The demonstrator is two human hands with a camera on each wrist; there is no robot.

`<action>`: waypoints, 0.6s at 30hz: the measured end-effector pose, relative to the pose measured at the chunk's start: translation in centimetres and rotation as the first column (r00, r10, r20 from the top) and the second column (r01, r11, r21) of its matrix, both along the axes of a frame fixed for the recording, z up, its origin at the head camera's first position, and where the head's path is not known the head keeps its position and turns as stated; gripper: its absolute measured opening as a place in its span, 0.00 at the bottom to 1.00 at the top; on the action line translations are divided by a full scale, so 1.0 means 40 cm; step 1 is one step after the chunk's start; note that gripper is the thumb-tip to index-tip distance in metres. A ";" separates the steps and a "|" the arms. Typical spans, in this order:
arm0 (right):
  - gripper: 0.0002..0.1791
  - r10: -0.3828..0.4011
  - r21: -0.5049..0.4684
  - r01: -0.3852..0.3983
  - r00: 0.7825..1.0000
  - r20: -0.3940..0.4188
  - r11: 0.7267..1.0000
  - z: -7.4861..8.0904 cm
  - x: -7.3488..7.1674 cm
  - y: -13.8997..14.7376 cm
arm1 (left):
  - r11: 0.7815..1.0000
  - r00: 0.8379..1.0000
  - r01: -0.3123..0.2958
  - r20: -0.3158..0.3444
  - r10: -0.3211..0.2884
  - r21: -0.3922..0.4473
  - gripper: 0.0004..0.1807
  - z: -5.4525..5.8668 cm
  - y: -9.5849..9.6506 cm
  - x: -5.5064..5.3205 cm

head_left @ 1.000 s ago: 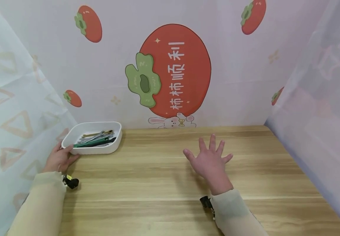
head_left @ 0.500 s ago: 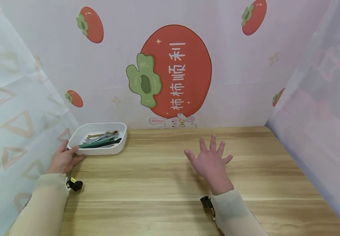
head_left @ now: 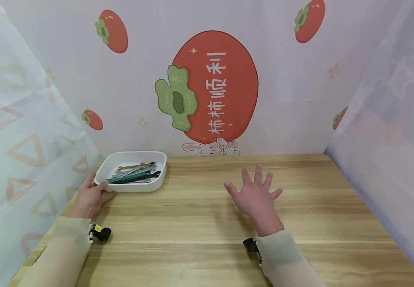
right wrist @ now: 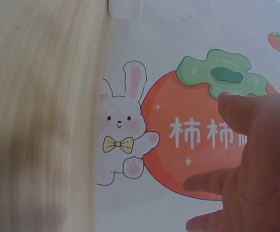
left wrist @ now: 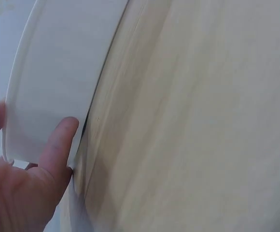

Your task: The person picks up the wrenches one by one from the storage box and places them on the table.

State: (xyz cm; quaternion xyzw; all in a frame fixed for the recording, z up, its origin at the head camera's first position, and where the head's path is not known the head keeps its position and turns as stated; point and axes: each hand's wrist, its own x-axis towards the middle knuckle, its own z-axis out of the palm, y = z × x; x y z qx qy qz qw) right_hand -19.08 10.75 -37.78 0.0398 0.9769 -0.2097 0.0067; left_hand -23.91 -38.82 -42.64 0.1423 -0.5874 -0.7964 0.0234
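Note:
At the back left of the table, a white plastic tray (head_left: 135,187) holds several wrenches, among them a green wrench (head_left: 131,177), a dark wrench (head_left: 153,175) and a gold-coloured wrench (head_left: 135,166). My left hand (head_left: 89,199) grips the tray's near left corner. In the left wrist view, the thumb (left wrist: 58,147) presses the tray's outer wall (left wrist: 63,72) while another finger lies at the rim; the remaining fingers are mostly hidden. My right hand (head_left: 254,197) is spread above the table's right half, holding nothing.
The wood-grain table (head_left: 178,223) meets a back sheet (head_left: 286,127) printed with persimmons and a rabbit. Translucent patterned sheets stand along the left (head_left: 24,131) and right (head_left: 390,131) sides. Each wrist carries a small black camera.
The tray, with the wrenches in it, has slid to the right and slightly nearer, and my left hand has travelled along with it. My right hand has stayed almost still.

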 end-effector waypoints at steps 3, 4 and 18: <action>0.53 0.008 -0.001 -0.008 1.000 0.001 1.000 0.001 0.001 -0.005 | 0.999 1.000 -0.025 0.010 0.025 -0.028 0.45 -0.004 0.023 0.005; 0.53 0.008 -0.002 -0.008 1.000 0.002 1.000 0.002 0.001 -0.006 | 0.999 0.999 -0.028 0.020 0.029 -0.041 0.46 -0.005 0.032 0.007; 0.53 0.014 -0.009 -0.014 1.000 0.012 1.000 -0.003 0.006 -0.012 | 0.989 0.999 0.000 0.047 0.007 -0.146 0.46 -0.010 0.159 0.057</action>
